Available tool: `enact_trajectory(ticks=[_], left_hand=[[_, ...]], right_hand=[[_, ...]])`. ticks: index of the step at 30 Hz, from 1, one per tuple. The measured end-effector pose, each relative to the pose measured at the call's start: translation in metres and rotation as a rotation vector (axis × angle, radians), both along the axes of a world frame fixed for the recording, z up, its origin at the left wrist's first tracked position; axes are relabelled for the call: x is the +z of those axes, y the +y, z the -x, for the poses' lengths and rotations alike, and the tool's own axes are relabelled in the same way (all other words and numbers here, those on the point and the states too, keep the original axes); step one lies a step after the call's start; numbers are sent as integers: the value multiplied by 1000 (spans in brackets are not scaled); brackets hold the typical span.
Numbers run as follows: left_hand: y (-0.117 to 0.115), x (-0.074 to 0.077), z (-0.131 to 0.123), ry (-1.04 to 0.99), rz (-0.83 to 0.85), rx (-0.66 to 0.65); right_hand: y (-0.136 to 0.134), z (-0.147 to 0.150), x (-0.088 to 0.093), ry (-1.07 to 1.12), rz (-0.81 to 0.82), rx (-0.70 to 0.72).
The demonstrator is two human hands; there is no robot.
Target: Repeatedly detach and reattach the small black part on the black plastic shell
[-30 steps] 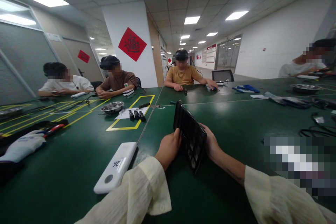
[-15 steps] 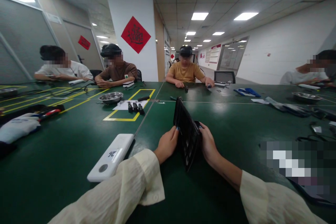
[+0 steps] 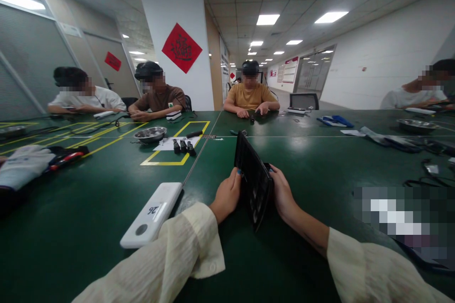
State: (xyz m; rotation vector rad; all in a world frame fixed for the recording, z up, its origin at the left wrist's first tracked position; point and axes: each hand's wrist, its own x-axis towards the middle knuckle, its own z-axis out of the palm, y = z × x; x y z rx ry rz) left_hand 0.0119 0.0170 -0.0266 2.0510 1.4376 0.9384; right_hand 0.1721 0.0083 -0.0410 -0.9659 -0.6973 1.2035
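Both arms are in long sleeves of cream, finely crinkled cloth with thin ribs running lengthwise. The left sleeve (image 3: 167, 265) is loose and ends in a wide, flaring cuff (image 3: 199, 236) with a stitched hem and one small pale button (image 3: 213, 266) near its edge. The right sleeve (image 3: 373, 272) is of the same cloth and also has a wide hem at the wrist. The left hand (image 3: 225, 196) and right hand (image 3: 282, 194) are bare, and the nails (image 3: 240, 172) that show are painted blue.

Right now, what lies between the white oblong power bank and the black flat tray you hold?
The left hand, gripping the black flat tray, and a strip of green tabletop beside the white oblong power bank, in the head view.
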Motion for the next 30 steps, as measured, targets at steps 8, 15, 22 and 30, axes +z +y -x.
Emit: enact_trajectory(ticks=[8,15,22,30], left_hand=[[1,0,-1,63,1,2],[4,-3,0,79,-6,23],[8,-5,1,-17,-20,0],[8,-2,1,-63,12,10]], right_hand=[[-1,0,2,5,-6,17],[-2,0,2,-5,-5,9],[-6,1,8,-49,-25,-16],[-6,1,8,-53,-24,34]])
